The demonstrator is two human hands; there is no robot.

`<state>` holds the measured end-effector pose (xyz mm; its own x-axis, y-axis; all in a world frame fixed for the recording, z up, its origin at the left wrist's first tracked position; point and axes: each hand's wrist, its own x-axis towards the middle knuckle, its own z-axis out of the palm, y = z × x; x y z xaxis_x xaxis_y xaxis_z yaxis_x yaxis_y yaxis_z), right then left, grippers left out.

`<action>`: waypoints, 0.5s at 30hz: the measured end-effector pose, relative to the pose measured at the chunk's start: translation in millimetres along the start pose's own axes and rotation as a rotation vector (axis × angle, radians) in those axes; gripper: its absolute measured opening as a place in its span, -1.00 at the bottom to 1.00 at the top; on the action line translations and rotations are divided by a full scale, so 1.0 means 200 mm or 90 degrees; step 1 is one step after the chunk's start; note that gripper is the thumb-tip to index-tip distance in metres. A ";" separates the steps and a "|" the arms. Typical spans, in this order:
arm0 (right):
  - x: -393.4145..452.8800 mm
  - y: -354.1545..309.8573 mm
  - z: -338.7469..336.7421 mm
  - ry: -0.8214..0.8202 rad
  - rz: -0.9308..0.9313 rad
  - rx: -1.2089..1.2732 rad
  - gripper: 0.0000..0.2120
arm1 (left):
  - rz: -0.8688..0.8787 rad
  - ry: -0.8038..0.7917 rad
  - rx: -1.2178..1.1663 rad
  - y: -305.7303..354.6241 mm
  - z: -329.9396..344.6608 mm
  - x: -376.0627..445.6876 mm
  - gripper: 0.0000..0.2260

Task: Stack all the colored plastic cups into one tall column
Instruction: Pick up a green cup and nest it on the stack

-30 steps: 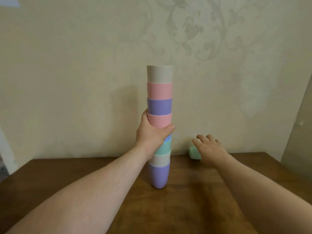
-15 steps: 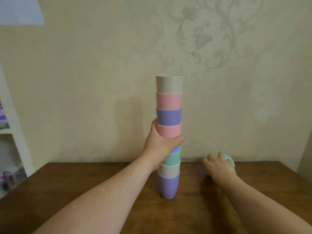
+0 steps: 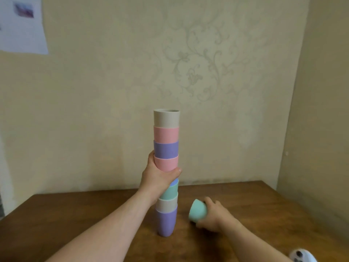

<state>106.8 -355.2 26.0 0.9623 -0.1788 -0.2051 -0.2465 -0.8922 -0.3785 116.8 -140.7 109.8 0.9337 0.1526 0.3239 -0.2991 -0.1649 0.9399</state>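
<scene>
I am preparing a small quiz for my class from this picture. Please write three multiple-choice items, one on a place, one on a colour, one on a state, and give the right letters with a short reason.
1. Where is the loose mint-green cup?
A. on top of the column
B. in the right hand, right of the column
C. under the table

2. What colour is the top cup of the column?
A. beige
B. purple
C. pink

3. What is the left hand doing?
A. lying flat on the wooden table
B. gripping the column at mid-height
C. hanging open in the air

Answers:
1 B: the right hand grips the cup, tilted, beside the column's base.
2 A: the uppermost cup is beige, above a pink one.
3 B: its fingers wrap around the column below the lower pink cup.
</scene>
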 end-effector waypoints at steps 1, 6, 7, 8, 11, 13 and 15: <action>-0.03 -0.02 0.02 -0.001 -0.004 -0.009 0.06 | -0.003 0.000 0.001 0.01 -0.01 -0.02 -0.21; -0.16 -0.12 0.04 0.014 0.001 0.043 -0.05 | -0.006 -0.006 -0.005 0.03 -0.05 -0.13 -0.21; -0.16 -0.13 0.02 0.030 -0.009 0.078 -0.02 | -0.005 -0.006 -0.006 0.04 -0.06 -0.15 -0.20; -0.15 -0.14 0.00 0.053 -0.016 0.122 -0.05 | -0.004 -0.005 -0.007 0.04 -0.07 -0.16 -0.20; -0.16 -0.17 -0.17 0.143 -0.053 0.330 -0.36 | 0.000 -0.003 -0.016 0.04 -0.09 -0.20 -0.20; -0.20 -0.24 -0.34 0.207 -0.077 0.464 -0.43 | 0.002 -0.004 -0.019 0.05 -0.09 -0.23 -0.21; -0.27 -0.32 -0.52 0.279 -0.112 0.548 -0.52 | -0.002 -0.004 -0.022 0.05 -0.10 -0.24 -0.24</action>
<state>82.3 -331.5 154.7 0.9078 -0.3656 0.2054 0.0728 -0.3448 -0.9359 65.3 -130.6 105.4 0.9357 0.1471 0.3207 -0.3030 -0.1307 0.9440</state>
